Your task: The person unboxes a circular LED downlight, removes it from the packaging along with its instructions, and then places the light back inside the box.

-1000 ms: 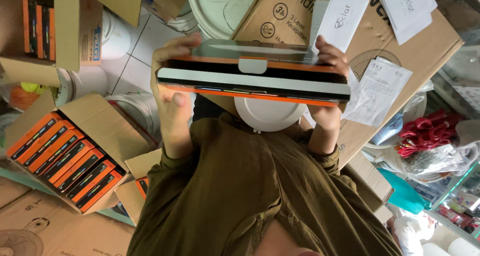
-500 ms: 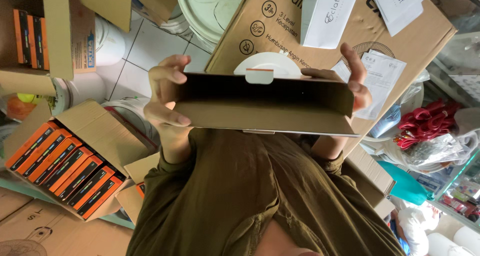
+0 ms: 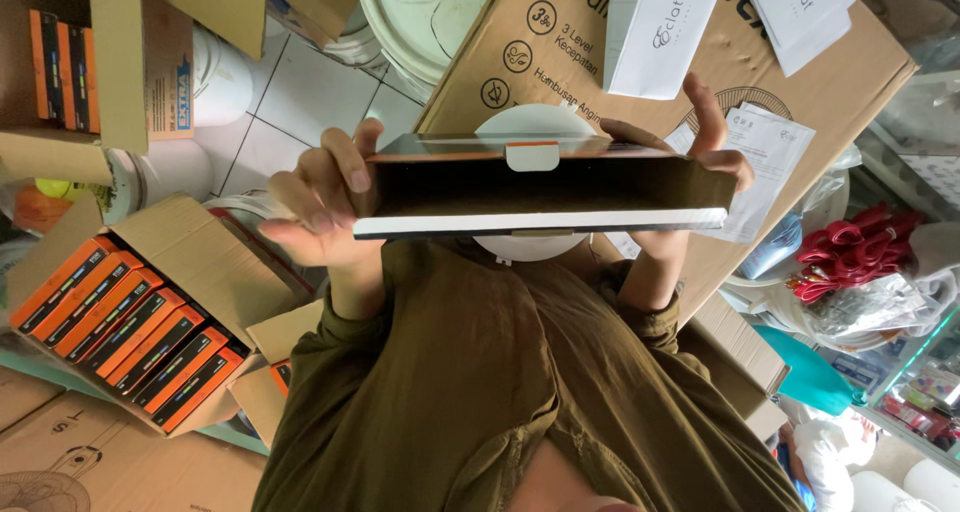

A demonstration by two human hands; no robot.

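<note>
Finding: I hold the box, long, dark and open, level in front of my chest, its open side turned toward me and its white edge lowest. My left hand wraps the left end, fingers curled over the top and thumb beneath. My right hand clasps the right end, with one finger lifted clear of it. Both hands are closed on the box, and nothing supports its middle. Risk one: the walls look thin, so I judge that squeezing the ends could bow or crease it. Risk two: the raised finger leaves the right hold weaker, and a slip there would tip that end down toward the papers and the large carton beyond. Risk three: the small white tab on the top edge stands proud and could bend or tear if it catches. Whether anything sits inside the box I cannot tell, since the interior reads only as dark. If there is, tilting the open side further down could spill it. An open carton of orange boxes sits low to my left, well apart.
</note>
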